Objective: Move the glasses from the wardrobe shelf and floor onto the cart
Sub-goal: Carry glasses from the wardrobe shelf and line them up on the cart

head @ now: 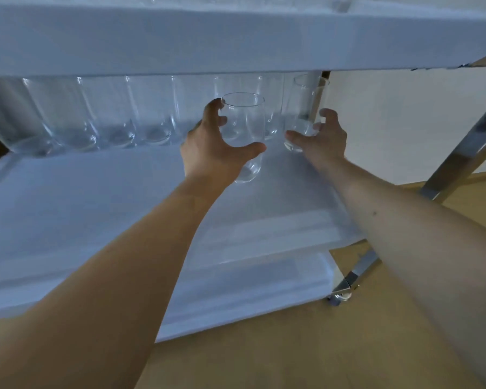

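My left hand (211, 144) grips a clear tall glass (243, 119), upright, just above the cart's middle shelf (96, 197). My right hand (320, 134) holds a second clear glass (305, 108) to the right of it, tilted slightly, near the shelf's right back corner. Both arms reach in under the cart's top shelf (208, 37). A row of several clear glasses (101, 116) stands along the back of the middle shelf, from the left edge up to the held glasses.
The cart has white-covered shelves, a lower shelf (250, 293) below, a metal leg (460, 153) on the right and a caster wheel (338, 297). More glasses show faintly on the top shelf. Wooden floor (320, 346) lies in front, a white wall behind.
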The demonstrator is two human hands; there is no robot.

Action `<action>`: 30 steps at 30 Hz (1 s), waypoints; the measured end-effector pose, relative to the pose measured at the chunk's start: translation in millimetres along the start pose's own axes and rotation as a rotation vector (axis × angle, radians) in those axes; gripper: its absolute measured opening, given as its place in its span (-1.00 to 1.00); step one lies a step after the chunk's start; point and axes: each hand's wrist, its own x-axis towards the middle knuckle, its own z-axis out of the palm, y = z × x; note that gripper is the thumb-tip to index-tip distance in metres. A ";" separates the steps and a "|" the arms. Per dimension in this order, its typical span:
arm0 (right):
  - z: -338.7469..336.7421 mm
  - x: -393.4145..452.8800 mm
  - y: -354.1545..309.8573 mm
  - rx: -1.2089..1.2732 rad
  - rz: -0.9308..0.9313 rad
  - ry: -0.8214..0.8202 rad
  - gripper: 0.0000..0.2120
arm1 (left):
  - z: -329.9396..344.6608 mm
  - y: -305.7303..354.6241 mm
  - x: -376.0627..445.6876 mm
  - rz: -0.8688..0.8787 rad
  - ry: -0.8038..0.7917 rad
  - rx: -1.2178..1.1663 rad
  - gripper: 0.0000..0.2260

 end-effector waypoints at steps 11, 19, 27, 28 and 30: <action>22.1 43.8 -1.0 -0.069 0.003 0.021 -0.18 | 5.3 -6.3 -0.8 0.029 0.039 -0.057 -0.13; 17.1 7.1 -6.3 -0.198 0.081 0.065 -0.20 | 4.3 -4.1 -5.1 -0.016 0.020 -0.129 -0.11; 38.9 -56.8 -36.4 -0.192 -0.256 0.027 -0.51 | -44.8 -25.6 -4.9 -0.092 0.138 -0.127 -0.12; 43.6 -62.8 -45.3 -0.174 -0.285 0.008 -0.52 | -52.7 -30.9 -4.9 -0.109 0.157 -0.127 -0.12; 59.7 -78.0 -67.4 -0.125 -0.342 -0.031 -0.52 | -73.1 -44.1 -5.4 -0.146 0.195 -0.127 -0.13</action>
